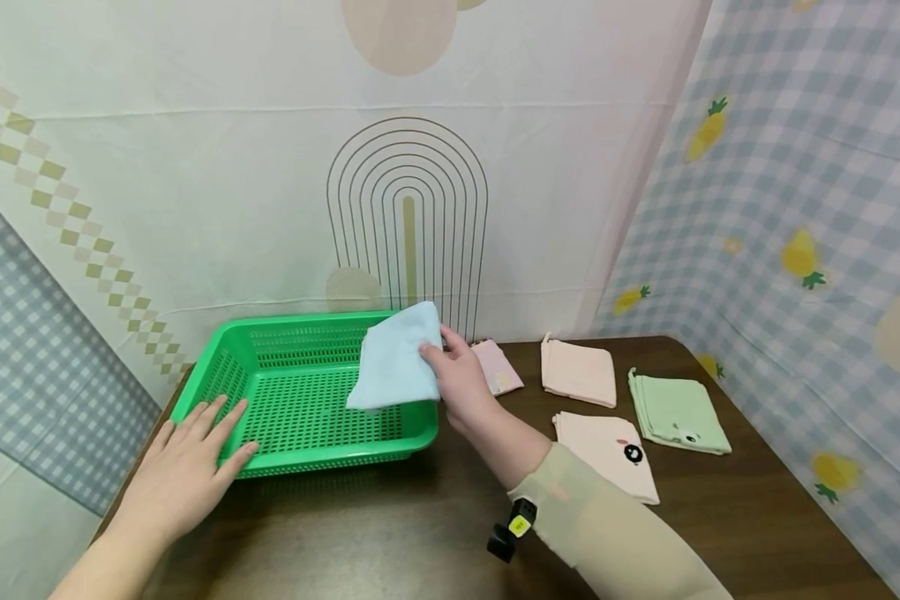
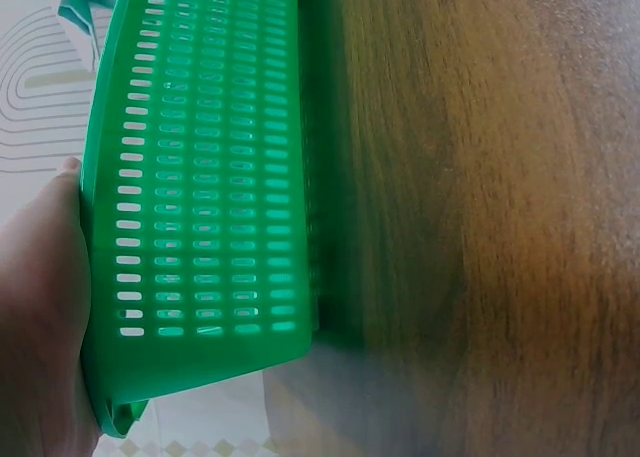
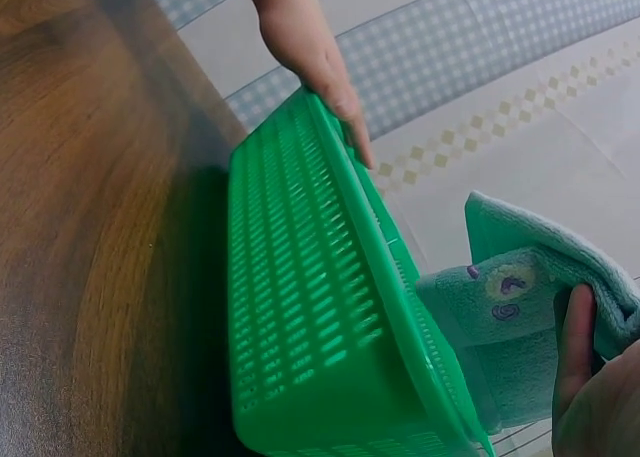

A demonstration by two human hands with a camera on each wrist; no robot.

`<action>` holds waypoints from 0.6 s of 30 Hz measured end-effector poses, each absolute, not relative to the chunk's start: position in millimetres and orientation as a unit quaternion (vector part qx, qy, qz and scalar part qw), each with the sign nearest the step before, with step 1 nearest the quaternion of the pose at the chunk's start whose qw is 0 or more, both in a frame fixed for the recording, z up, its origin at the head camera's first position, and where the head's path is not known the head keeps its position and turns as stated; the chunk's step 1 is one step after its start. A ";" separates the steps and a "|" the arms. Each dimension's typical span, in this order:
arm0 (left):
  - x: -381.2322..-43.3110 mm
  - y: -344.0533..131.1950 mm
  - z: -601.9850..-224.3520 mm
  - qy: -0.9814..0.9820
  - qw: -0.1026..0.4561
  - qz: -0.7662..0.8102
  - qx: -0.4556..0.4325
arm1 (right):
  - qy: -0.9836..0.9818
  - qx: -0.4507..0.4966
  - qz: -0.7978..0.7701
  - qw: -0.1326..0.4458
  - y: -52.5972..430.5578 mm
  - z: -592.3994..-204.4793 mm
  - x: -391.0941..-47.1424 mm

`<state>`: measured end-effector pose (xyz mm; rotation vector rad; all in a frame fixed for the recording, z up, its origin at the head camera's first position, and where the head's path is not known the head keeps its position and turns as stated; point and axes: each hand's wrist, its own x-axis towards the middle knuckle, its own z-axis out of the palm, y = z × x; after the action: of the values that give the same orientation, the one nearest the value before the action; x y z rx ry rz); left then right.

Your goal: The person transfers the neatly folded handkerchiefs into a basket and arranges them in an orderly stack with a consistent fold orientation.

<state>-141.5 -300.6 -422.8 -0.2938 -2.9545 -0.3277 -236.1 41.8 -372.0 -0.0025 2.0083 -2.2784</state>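
A folded light blue towel (image 1: 396, 358) is pinched by my right hand (image 1: 465, 379), which holds it over the right end of a green plastic basket (image 1: 330, 457). In the right wrist view the towel (image 3: 510, 327) shows a small flower pattern on its underside and hangs just above the basket rim. My left hand (image 1: 187, 467) rests with spread, straight fingers on the basket's front left corner. The left wrist view shows that hand (image 2: 45, 297) against the rim, beside the slotted wall (image 2: 200, 207).
Right of the basket lie a folded pink-purple towel (image 1: 497, 368), a plain pale pink towel (image 1: 579, 372), a pale pink towel with a black-and-white face (image 1: 607, 454) and a green towel (image 1: 678, 412). All rest on a dark wooden table (image 1: 330, 533). Patterned cloth (image 1: 270, 192) hangs behind.
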 end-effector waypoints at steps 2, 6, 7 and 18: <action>-141.7 -300.5 -422.9 -0.986 0.078 -0.110 -0.098 | 0.659 0.002 -0.750 0.056 39.6 -373.2 -237.0; -142.0 -300.5 -424.1 -0.986 0.081 -0.110 -0.099 | 0.658 0.004 -0.751 0.063 34.7 -376.7 -239.2; -142.1 -300.6 -424.4 -0.986 0.081 -0.110 -0.099 | 0.657 0.004 -0.751 0.064 33.4 -377.4 -239.7; -141.6 -300.7 -424.9 -0.986 0.084 -0.109 -0.099 | 0.660 0.001 -0.747 0.071 14.5 -375.4 -240.3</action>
<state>-141.6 -300.7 -424.9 -0.2957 -2.9405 -0.3254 -240.3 14.5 -375.4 0.0017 1.9861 -2.2476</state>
